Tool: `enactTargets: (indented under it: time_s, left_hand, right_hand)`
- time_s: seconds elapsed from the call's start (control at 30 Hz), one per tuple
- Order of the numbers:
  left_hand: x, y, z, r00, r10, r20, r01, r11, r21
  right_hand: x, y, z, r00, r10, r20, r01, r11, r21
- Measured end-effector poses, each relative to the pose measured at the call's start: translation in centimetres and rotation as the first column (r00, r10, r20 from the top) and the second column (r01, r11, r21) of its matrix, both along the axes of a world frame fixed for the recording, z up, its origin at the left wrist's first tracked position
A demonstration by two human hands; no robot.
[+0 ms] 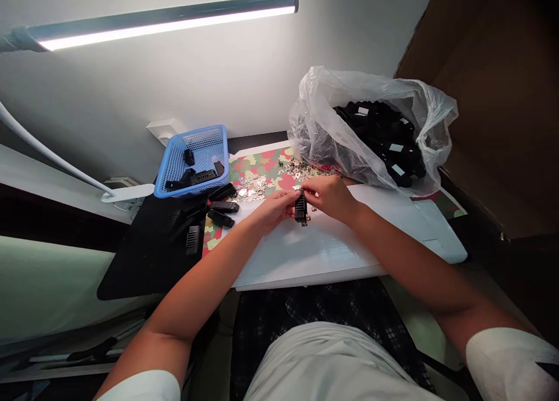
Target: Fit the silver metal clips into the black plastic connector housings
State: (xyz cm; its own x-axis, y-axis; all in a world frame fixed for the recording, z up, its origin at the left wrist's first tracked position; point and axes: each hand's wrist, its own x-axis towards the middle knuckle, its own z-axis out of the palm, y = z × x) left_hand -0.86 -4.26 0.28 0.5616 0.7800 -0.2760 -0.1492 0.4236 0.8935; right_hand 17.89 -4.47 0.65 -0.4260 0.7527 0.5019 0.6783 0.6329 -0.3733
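My left hand (282, 209) is closed on a small black ribbed plastic housing (300, 208), held above the white board (283, 258). From the right, my right hand (328, 196) reaches its top end, fingers pinched together there. Whether a small metal piece sits between those fingertips is hidden. Tiny metal bits show at the lower end of the housing. Just beyond my hands lie a heap of small shiny metal pieces (252, 187) and a second scatter of metal parts (297, 169) on a camouflage-patterned sheet (262, 161).
A blue mesh basket (226, 156) with several black pieces stands at the back left. More black housings (224, 206) lie in front of it on the black table (144, 244). At the back right, a clear plastic bag (314, 121) holds many black parts. A lamp (174, 25) hangs overhead.
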Motion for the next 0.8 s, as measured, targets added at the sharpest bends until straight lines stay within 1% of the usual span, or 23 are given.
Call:
enactTargets:
  time_s: [0.1,0.23,0.33,0.4,0.43,0.5,0.57,0.6,0.63,0.7,0.77,0.8]
  left_hand:
    - [0.07,-0.07,0.00,1.000,-0.011,-0.028,0.012,1.000,0.025]
    - [0.00,-0.23,-0.17,0.996,0.002,-0.092,0.012,0.990,0.144]
    - [-0.01,-0.46,-0.15,0.990,0.010,-0.141,0.024,0.971,0.238]
    - [0.03,-0.55,-0.09,0.988,0.012,-0.156,0.037,0.951,0.306]
    - [0.03,-0.55,-0.06,0.988,0.034,-0.149,0.021,0.935,0.355]
    - [-0.04,-0.49,0.02,0.985,0.145,-0.097,-0.081,0.874,0.478]
    - [-0.20,-0.42,0.17,0.960,0.278,-0.019,-0.210,0.767,0.606]
    - [-0.29,-0.41,0.27,0.949,0.314,0.011,-0.244,0.712,0.658]
    - [-0.37,-0.42,0.38,0.944,0.328,0.030,-0.254,0.667,0.700]
    - [-0.44,-0.49,0.54,0.947,0.318,0.040,-0.236,0.607,0.759]
    - [-0.40,-0.55,0.57,0.947,0.320,0.028,-0.219,0.580,0.784]
    - [-0.35,-0.55,0.53,0.943,0.331,0.014,-0.214,0.577,0.788]
  right_hand:
    - [0.03,-0.01,-0.31,1.000,0.013,0.028,-0.014,0.999,0.030]
    - [0.07,-0.07,-0.84,0.999,0.020,0.029,-0.023,0.993,0.115]
    - [0.04,-0.15,-0.97,0.998,0.041,-0.056,-0.032,0.988,0.153]
    - [-0.01,-0.19,-0.84,0.985,0.072,-0.154,-0.051,0.990,0.135]
    - [-0.03,-0.20,-0.73,0.973,0.087,-0.212,-0.064,0.992,0.113]
    - [-0.06,-0.18,-0.50,0.935,0.109,-0.338,-0.098,0.994,0.048]
    - [-0.04,-0.14,-0.37,0.882,0.109,-0.459,-0.137,0.990,-0.027]
    - [-0.02,-0.12,-0.36,0.856,0.109,-0.506,-0.161,0.985,-0.061]
    - [-0.01,-0.11,-0.38,0.834,0.113,-0.540,-0.190,0.978,-0.089]
    - [-0.01,-0.13,-0.45,0.809,0.134,-0.573,-0.246,0.961,-0.123]
    - [-0.06,-0.22,-0.47,0.806,0.153,-0.572,-0.275,0.952,-0.133]
    - [-0.09,-0.28,-0.45,0.810,0.157,-0.565,-0.277,0.951,-0.133]
